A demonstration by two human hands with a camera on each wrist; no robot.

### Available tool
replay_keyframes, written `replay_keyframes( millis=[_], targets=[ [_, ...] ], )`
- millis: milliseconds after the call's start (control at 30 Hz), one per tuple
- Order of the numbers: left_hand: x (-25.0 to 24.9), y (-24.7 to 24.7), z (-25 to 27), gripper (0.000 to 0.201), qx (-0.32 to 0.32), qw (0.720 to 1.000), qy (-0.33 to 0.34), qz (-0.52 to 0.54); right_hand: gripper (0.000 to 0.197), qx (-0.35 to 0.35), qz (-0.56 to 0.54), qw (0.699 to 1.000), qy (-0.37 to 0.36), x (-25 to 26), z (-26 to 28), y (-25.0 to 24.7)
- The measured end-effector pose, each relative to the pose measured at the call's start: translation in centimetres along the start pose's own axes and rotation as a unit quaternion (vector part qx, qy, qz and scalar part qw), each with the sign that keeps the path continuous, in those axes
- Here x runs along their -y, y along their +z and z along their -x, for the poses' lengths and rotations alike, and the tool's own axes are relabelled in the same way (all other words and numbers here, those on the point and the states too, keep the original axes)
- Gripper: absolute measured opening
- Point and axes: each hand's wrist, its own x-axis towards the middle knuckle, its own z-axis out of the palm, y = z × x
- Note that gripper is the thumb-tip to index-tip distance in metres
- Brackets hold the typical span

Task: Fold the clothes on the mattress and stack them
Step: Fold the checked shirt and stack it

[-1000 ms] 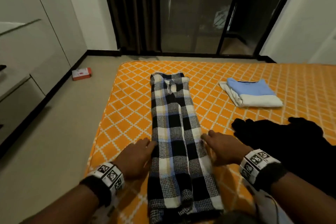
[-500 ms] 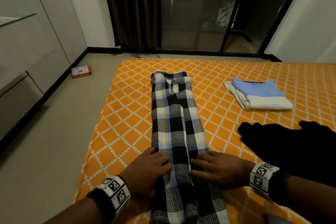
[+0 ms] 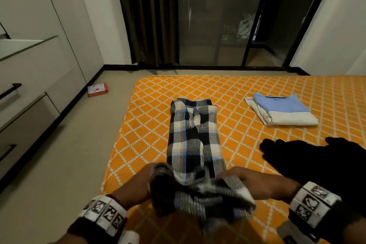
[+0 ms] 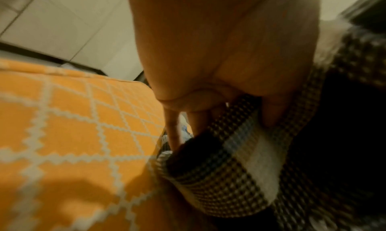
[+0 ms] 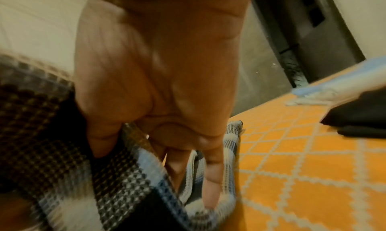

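The mattress (image 3: 247,89) carries the plaid shirt (image 3: 195,140), folded into a long strip near its left edge. The fabric looks light, soft and limp; take it at the near hem corners. The left hand (image 3: 136,186) and right hand (image 3: 263,184) each grip that lifted hem.

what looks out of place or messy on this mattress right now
The black garment at the right lies in an unfolded heap, unlike the folded blue and white pile behind it. A small red box sits alone on the floor by the cabinets. The plaid shirt is simply mid-fold in both hands.
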Motion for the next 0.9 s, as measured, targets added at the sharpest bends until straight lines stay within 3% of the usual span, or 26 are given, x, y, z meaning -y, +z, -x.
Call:
replay_keyframes(
  millis=[33,67,133,200,267,333,400,467,533,667,733,800,900],
  targets=[
    [-0.3,0.1,0.0,0.031,-0.072,0.996,-0.018,0.06,0.034,-0.018,-0.042,0.999,0.001,0.4,0.0,-0.1],
    [-0.5,0.4,-0.3,0.02,-0.103,0.99,-0.038,0.091,0.037,-0.043,-0.089,0.995,0.02,0.4,-0.2,-0.1],
    [0.4,1.1,-1.4,0.024,-0.105,0.983,-0.134,0.075,0.021,-0.1,-0.119,0.981,0.116,-0.7,-1.5,-0.1],
    [2.2,1.8,-2.4,0.041,-0.104,0.971,-0.211,0.046,0.038,-0.127,-0.011,0.964,0.233,-2.4,-3.1,0.4],
    [4.3,1.9,-3.1,0.029,-0.08,0.967,-0.24,0.027,0.034,-0.095,0.097,0.94,0.313,-3.2,-4.4,1.5],
    [5.7,1.8,-3.1,0.017,-0.033,0.969,-0.244,0.021,0.023,-0.1,0.145,0.927,0.332,-3.4,-4.8,2.5],
    [6.3,1.3,-3.3,0.036,-0.009,0.968,-0.248,0.024,0.018,-0.148,0.089,0.924,0.342,-4.1,-5.0,2.4],
    [6.4,0.9,-3.4,0.043,-0.002,0.97,-0.239,0.032,0.027,-0.235,0.028,0.911,0.338,-5.5,-5.5,1.6],
    [5.9,1.1,-3.4,0.044,-0.026,0.973,-0.222,0.052,0.039,-0.308,0.019,0.889,0.337,-6.2,-6.3,1.6],
    [5.3,1.8,-3.5,0.043,-0.076,0.981,-0.179,0.021,0.026,-0.347,0.063,0.867,0.353,-8.2,-7.3,1.9],
    [5.6,1.9,-3.5,0.045,-0.082,0.979,-0.183,-0.036,0.027,-0.338,0.089,0.854,0.387,-8.4,-7.0,1.5],
    [5.4,2.1,-3.3,0.062,-0.072,0.968,-0.17,-0.167,0.028,-0.347,0.137,0.83,0.415,-8.2,-6.6,1.4],
    [4.8,2.2,-3.4,0.096,-0.106,0.914,-0.102,-0.379,0.041,-0.412,0.227,0.788,0.397,-7.0,-6.8,1.9]
  ],
)
